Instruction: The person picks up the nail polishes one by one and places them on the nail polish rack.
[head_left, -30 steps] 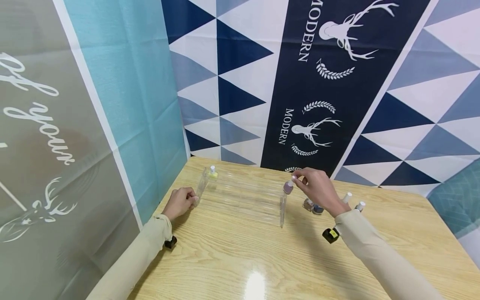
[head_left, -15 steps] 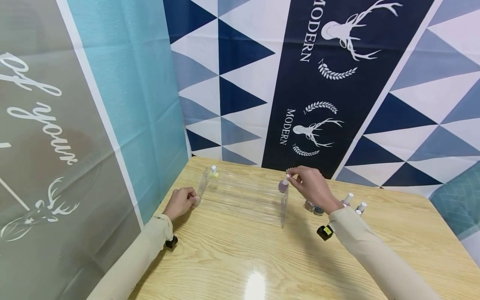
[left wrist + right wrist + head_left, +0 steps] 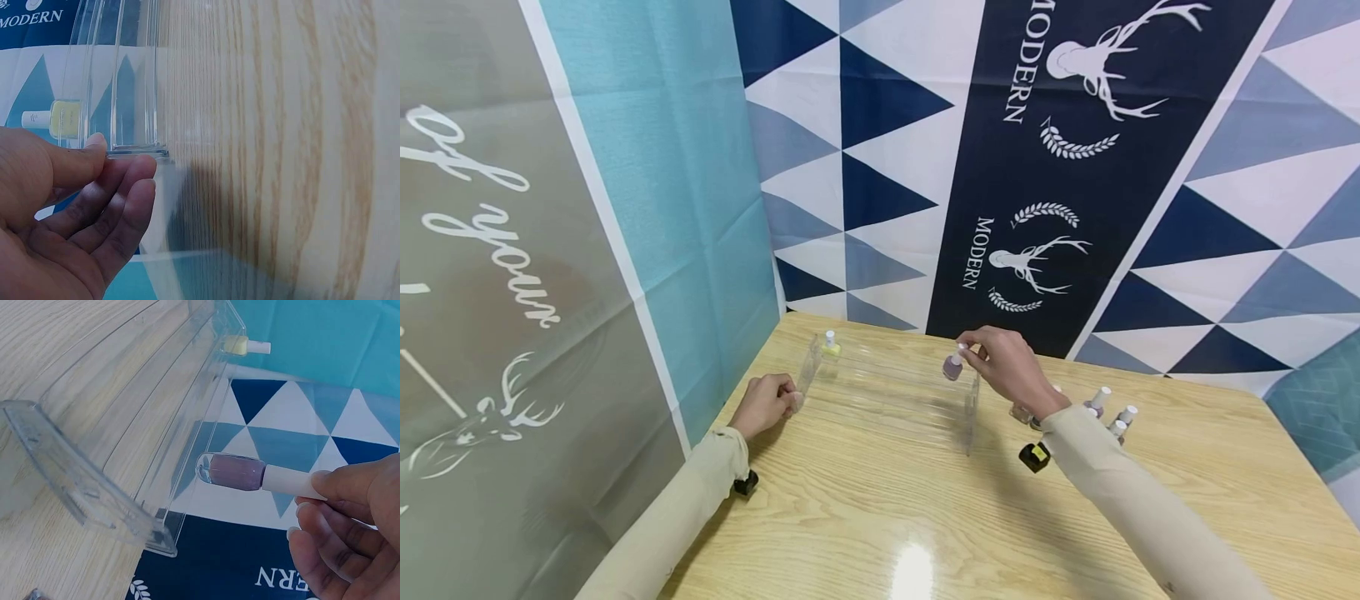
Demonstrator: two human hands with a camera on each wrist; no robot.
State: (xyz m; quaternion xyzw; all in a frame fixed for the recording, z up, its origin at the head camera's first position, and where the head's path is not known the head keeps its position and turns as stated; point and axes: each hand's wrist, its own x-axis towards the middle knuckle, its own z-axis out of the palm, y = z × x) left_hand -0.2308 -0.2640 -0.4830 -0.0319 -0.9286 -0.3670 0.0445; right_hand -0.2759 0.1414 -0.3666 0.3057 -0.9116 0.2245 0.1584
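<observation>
A clear tiered rack (image 3: 887,392) stands on the wooden table. My left hand (image 3: 767,403) is at its left end; in the left wrist view, thumb and fingertips pinch the clear end panel (image 3: 137,152). Pinched by its white cap, a mauve nail polish bottle (image 3: 234,472) hangs from my right hand (image 3: 1009,367), above the rack's back tier near the right end. In the right wrist view its base points toward the rack, apart from it as far as I can tell. A yellow nail polish bottle (image 3: 831,346) stands upright at the rack's back left corner.
Several more white-capped nail polish bottles (image 3: 1097,402) stand right of the rack, partly hidden by my right wrist and sleeve. Patterned cloth (image 3: 880,167) hangs close behind the table, and a teal and grey cloth (image 3: 730,250) borders the left side.
My right hand has carried the mauve bottle leftward, from beyond the rack's right end panel to inside it. The left hand keeps its place on the rack.
</observation>
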